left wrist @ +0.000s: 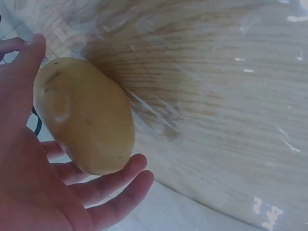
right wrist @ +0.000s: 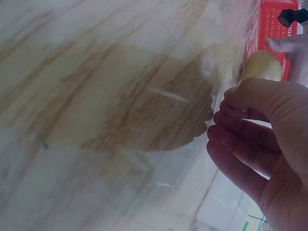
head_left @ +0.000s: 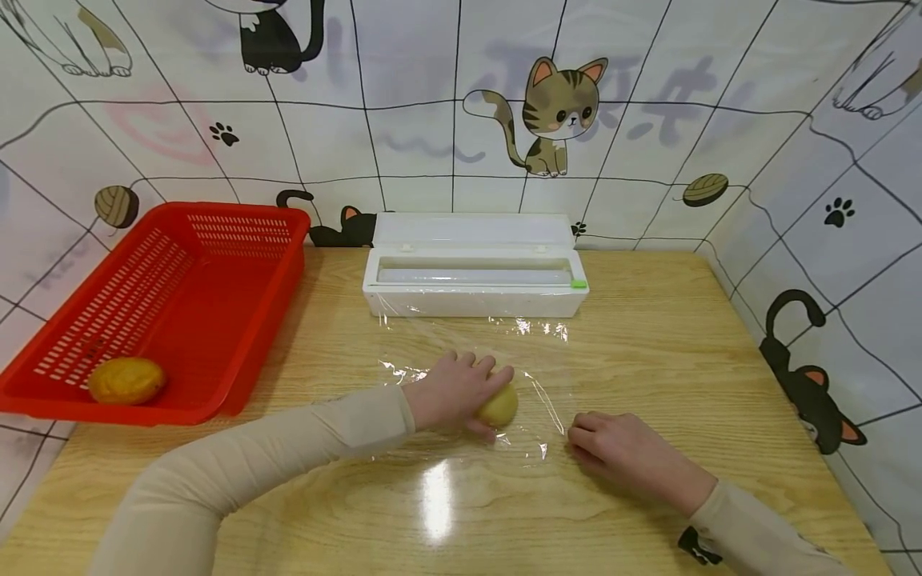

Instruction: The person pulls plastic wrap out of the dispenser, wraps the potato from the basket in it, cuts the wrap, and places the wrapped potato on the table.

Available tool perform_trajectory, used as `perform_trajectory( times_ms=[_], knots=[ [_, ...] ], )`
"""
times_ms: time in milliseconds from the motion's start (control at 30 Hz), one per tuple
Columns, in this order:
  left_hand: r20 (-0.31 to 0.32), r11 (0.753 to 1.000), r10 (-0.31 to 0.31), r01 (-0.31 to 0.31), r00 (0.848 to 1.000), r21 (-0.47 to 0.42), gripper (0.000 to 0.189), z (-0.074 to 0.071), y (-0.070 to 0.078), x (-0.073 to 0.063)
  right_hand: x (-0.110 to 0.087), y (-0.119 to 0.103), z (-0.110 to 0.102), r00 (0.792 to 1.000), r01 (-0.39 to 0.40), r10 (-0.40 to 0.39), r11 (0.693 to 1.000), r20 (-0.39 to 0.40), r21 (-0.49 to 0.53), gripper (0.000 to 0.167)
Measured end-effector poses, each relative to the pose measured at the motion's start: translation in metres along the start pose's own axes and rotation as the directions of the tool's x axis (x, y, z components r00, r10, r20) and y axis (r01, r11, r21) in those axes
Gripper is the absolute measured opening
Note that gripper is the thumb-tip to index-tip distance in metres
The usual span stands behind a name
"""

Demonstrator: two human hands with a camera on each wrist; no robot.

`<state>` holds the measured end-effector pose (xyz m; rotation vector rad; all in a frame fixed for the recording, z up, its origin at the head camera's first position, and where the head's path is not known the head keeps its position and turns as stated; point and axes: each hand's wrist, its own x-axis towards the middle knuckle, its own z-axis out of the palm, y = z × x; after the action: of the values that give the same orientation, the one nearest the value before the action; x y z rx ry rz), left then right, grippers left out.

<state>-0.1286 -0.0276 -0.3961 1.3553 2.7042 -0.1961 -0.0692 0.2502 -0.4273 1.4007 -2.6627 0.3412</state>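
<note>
left hand (head_left: 454, 392) gripping potato (head_left: 499, 406), right hand (head_left: 634, 452) pinching cling film (head_left: 536, 376) edge | potato on film over counter (head_left: 663, 344) | behind: white dispenser (head_left: 475, 302), lid up | left of it: red basket (head_left: 209, 304), yellow oblong item (head_left: 127, 380) inside | cat-print wall (head_left: 410, 136) close behind, faint lettering (head_left: 677, 100) unreadable from here

Your sleeves (head_left: 302, 442) are beige. You see a yellow-tan potato (left wrist: 84, 115) with dark marks, a red basket (head_left: 216, 320), a white box (head_left: 475, 304) with 1 green tab (head_left: 579, 284), a light-brown wood-grain surface (head_left: 648, 336) and a black-gridded white wall (head_left: 418, 48) with brown and black cartoon cats (head_left: 547, 152).
</note>
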Motion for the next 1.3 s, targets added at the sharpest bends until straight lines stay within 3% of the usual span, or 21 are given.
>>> perform_trajectory(
  times_ms=[133,400,567,1300],
  knots=[
    [-0.002,1.000,0.002,-0.002,1.000,0.021,0.090,-0.002,0.000,-0.005,0.001,0.000,0.001,1.000,0.001,-0.001,1.000,-0.002,0.007,0.022],
    [-0.101,0.996,0.059,-0.052,0.993,0.072,0.069,0.001,-0.006,-0.014,0.000,0.001,0.001,1.000,0.013,-0.013,1.000,-0.015,0.000,0.023],
    [-0.126,0.996,0.057,-0.049,0.990,0.069,0.065,0.006,-0.008,-0.015,0.001,0.001,0.001,1.000,0.015,-0.015,1.000,-0.018,0.008,0.023],
    [-0.102,0.997,0.030,-0.022,0.994,0.079,0.069,0.002,-0.008,-0.013,0.001,0.001,0.002,0.999,0.028,-0.029,1.000,-0.037,-0.013,0.025]
  ],
)
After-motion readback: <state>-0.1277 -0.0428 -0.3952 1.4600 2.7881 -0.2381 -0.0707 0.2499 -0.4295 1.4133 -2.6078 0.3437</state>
